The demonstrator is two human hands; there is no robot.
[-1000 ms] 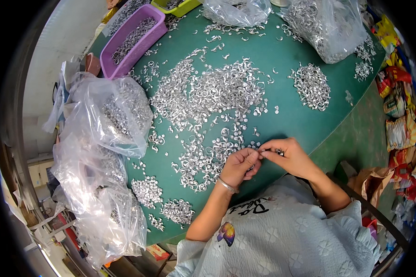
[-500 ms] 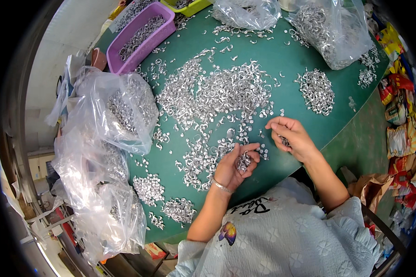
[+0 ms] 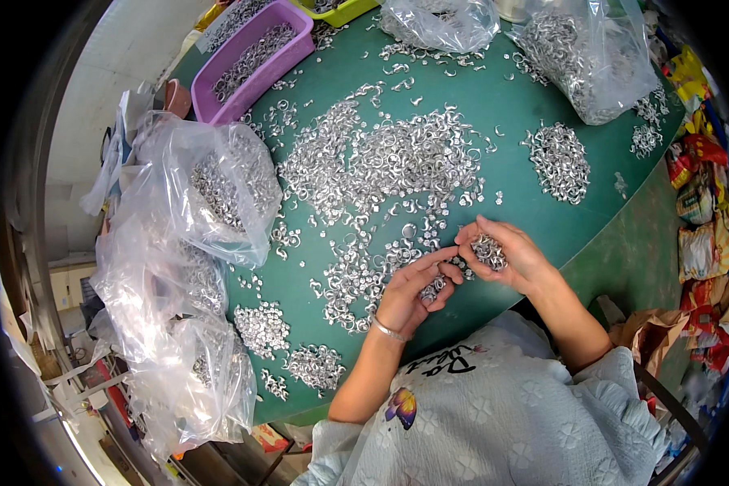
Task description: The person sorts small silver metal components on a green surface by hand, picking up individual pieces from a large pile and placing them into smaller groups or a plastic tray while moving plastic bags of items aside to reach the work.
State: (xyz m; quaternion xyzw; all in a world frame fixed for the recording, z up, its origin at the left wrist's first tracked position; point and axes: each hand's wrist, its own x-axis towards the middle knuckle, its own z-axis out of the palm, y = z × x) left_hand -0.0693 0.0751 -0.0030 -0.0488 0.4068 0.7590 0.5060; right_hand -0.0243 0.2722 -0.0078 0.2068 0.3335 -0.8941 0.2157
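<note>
1. Meanwhile, the right hand (image 3: 506,257) is cupping a cluster of small metal rings (image 3: 488,249), fingers curled around it.
2. Beside it, the left hand (image 3: 413,287) is pinching a few more.
3. Sorting is looking far from finished (a big loose heap (image 3: 381,166) is covering the green table (image 3: 510,105)).

Metal rings (image 3: 381,170) heaped mid-table (image 3: 502,89), bags (image 3: 211,194) left, tray (image 3: 255,61) behind, hands at front edge
</note>
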